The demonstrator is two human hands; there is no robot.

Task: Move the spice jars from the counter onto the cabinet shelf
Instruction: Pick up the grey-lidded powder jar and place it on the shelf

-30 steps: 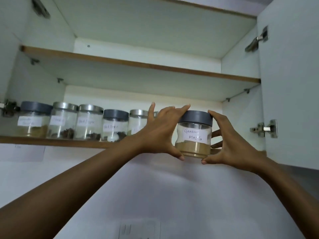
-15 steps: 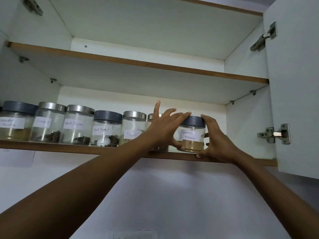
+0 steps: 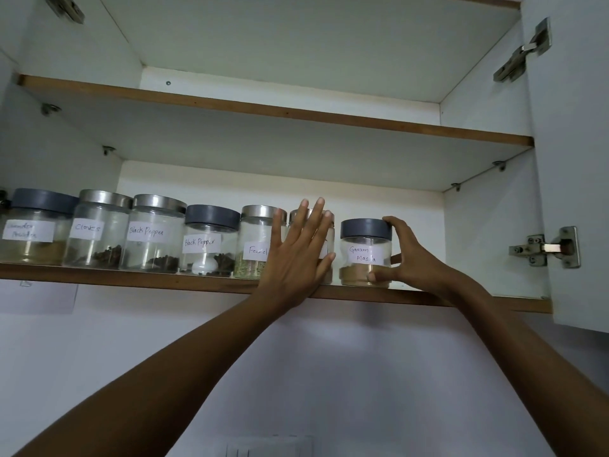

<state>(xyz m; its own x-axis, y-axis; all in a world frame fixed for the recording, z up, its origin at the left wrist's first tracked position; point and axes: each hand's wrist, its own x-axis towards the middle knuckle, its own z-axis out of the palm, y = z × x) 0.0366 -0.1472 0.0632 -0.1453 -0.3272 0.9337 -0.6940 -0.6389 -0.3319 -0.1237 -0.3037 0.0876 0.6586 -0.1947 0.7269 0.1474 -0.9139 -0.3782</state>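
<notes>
White wall cabinet fills the frame, with seven spice jars lined along its lower shelf.
Its door stands open at the far right, and a second shelf crosses the upper half. Six jars run across the middle, from the powder jar at the left edge to the fennel jar and a jar with its label hidden. The Garam Masala jar stands upright at the row's right end, just beside that one, so it looks placed and only needs letting go. The right hand grips it, fingers curled over the lid and thumb low on the glass. The left hand lies flat, fingers straight and spread, across the hidden-label jar, likely steadying it. Shelf board shows right of the row, where only a hinge juts in. With the counter out of view, I cannot tell how many jars are left.
</notes>
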